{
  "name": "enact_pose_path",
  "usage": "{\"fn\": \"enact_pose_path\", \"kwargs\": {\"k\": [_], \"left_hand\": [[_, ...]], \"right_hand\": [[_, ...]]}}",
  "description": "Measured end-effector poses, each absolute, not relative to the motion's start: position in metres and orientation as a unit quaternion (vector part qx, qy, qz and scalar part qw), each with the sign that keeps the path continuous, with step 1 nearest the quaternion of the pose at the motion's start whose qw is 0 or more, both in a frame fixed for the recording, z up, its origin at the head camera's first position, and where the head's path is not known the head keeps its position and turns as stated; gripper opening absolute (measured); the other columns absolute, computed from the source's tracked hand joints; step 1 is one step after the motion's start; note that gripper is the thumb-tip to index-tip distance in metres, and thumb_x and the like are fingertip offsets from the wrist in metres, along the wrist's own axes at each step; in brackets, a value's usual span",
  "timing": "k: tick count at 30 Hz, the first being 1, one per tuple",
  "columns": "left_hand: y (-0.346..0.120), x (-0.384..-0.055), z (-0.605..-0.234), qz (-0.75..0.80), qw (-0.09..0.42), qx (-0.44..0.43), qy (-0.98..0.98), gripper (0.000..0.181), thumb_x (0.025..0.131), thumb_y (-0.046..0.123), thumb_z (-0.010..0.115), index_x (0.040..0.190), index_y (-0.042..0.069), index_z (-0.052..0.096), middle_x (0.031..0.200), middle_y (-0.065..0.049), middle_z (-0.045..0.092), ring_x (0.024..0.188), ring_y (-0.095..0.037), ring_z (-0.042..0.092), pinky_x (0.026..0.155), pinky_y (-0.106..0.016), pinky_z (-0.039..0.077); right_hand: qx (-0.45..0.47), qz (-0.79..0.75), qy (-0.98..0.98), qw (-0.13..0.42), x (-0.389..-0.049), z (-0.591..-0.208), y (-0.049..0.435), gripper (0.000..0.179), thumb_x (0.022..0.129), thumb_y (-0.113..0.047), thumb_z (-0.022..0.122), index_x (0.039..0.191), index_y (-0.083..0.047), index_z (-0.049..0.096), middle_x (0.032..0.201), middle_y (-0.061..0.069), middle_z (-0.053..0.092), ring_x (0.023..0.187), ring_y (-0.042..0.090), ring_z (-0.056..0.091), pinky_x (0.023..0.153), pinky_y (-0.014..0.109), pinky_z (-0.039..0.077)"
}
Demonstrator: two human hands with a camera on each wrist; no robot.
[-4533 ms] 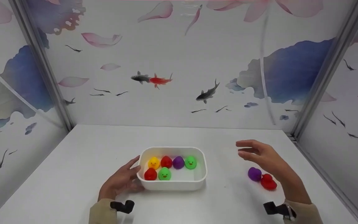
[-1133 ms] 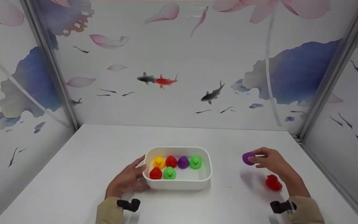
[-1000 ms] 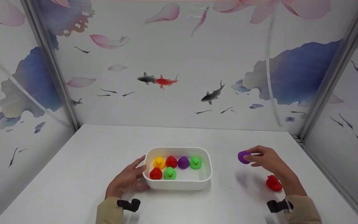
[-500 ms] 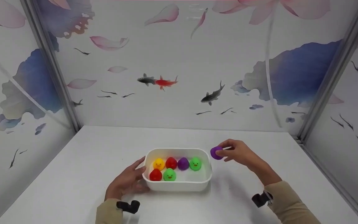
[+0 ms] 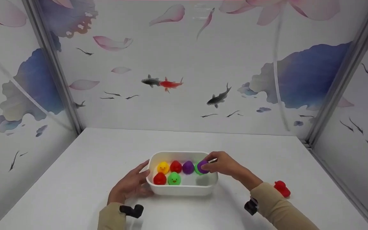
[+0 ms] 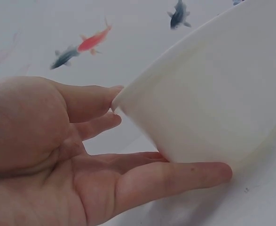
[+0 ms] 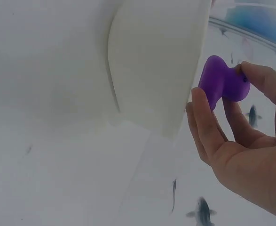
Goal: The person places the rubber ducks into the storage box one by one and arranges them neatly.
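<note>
In the head view a white plastic tub (image 5: 180, 190) holds several toy ducks: a yellow duck (image 5: 163, 167), red ducks, a purple duck (image 5: 188, 167) and green ducks. My right hand (image 5: 224, 164) pinches another purple duck (image 5: 203, 166) between thumb and fingers over the tub's right end, hiding part of a green duck (image 5: 198, 168). The right wrist view shows this purple duck (image 7: 217, 82) above the rim line, held at fingertips. My left hand (image 5: 131, 183) rests against the tub's left end; in the left wrist view the thumb touches the rim and straight fingers lie along the wall (image 6: 199, 108).
A red duck (image 5: 281, 189) lies on the white table (image 5: 113, 153) at the right, beside my right sleeve (image 5: 276, 201). Printed panels with fish and petals (image 5: 184, 64) enclose the table at the back and both sides.
My right hand picked up the purple duck from the table at the right and carried it left, over the tub's right end. The left hand has stayed against the tub.
</note>
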State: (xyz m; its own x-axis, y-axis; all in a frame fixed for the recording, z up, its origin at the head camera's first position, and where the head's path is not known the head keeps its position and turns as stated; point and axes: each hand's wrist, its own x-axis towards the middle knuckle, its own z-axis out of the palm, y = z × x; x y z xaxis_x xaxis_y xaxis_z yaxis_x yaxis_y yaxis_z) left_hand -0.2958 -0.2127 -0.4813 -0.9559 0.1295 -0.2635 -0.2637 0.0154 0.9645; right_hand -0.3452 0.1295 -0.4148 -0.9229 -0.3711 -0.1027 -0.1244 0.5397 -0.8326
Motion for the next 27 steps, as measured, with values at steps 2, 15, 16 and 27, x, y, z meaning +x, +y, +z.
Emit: {"fn": "enact_pose_path", "kwargs": {"k": [2,15,16,27], "left_hand": [[-0.213,-0.296,-0.481,0.703,0.142,-0.045,0.695,0.065,0.104,0.031,0.054,0.161,0.025,0.023,0.159,-0.028,0.033,0.138,-0.046,0.046,0.089,-0.06,0.057],[-0.213,-0.297,-0.485,0.708,0.145,-0.059,0.689,0.065,0.103,0.032,0.055,0.16,0.028,0.024,0.161,-0.027,0.029,0.14,-0.048,0.043,0.089,-0.06,0.057],[-0.213,-0.297,-0.484,0.706,0.145,-0.061,0.69,0.066,0.103,0.032,0.055,0.16,0.028,0.024,0.161,-0.027,0.029,0.14,-0.048,0.042,0.09,-0.059,0.057],[-0.213,-0.298,-0.483,0.698,0.143,-0.054,0.7,0.068,0.102,0.034,0.058,0.16,0.029,0.024,0.16,-0.027,0.031,0.141,-0.048,0.042,0.093,-0.056,0.057]], "right_hand": [[-0.148,-0.457,0.866,0.141,-0.345,-0.417,0.124,0.032,0.088,-0.025,0.077,0.11,-0.005,0.068,0.112,0.011,0.07,0.094,0.017,0.07,0.093,0.041,0.06],[-0.111,-0.422,0.89,0.133,-0.348,-0.43,0.096,0.027,0.083,-0.027,0.082,0.104,-0.012,0.073,0.105,0.004,0.069,0.095,0.019,0.065,0.094,0.041,0.059],[-0.111,-0.419,0.891,0.133,-0.347,-0.432,0.093,0.027,0.083,-0.027,0.082,0.104,-0.012,0.074,0.105,0.003,0.069,0.095,0.019,0.064,0.094,0.041,0.059],[-0.114,-0.405,0.899,0.124,-0.336,-0.445,0.076,0.026,0.082,-0.02,0.084,0.103,-0.007,0.076,0.096,0.005,0.074,0.085,0.017,0.065,0.088,0.039,0.061]]}}
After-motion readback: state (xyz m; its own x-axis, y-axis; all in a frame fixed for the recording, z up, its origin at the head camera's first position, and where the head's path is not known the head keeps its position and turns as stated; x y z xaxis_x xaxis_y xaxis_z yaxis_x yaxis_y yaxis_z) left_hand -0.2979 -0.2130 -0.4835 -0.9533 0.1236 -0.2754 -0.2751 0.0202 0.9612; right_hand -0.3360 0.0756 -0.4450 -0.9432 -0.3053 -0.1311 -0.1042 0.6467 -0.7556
